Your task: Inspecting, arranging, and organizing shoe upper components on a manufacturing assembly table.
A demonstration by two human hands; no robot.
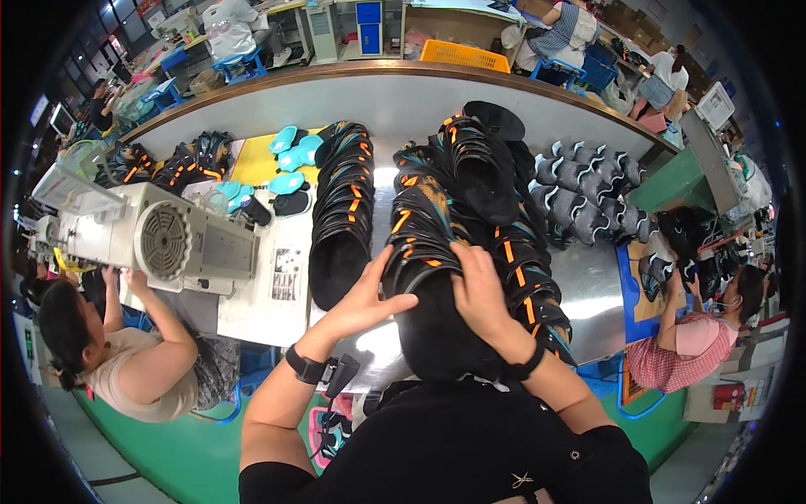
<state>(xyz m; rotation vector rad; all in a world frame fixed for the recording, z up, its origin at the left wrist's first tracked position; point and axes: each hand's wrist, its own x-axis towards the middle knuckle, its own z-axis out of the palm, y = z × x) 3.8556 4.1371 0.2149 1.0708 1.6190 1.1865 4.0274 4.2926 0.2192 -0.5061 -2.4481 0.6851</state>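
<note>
A nested stack of black shoe uppers point(420, 220) with orange and teal marks lies on the metal table in front of me. My left hand point(367, 300) cups the left side of its near end, fingers along the edge and thumb stretched across the opening. From the right, my right hand point(483, 294) grips the same end, its fingers on the upper's top edge. The dark opening of the nearest upper faces my body. Left of it runs another row of nested uppers point(342, 210), apart from my hand. More uppers point(522, 281) lie right beside my right hand.
Grey patterned shoe pieces point(588, 189) sit at the back right. Turquoise pieces point(294, 155) lie on a yellow sheet at the back left, near a white machine point(168, 235). Co-workers sit at left point(138, 357) and right point(688, 328). A low partition point(378, 91) bounds the table's far side.
</note>
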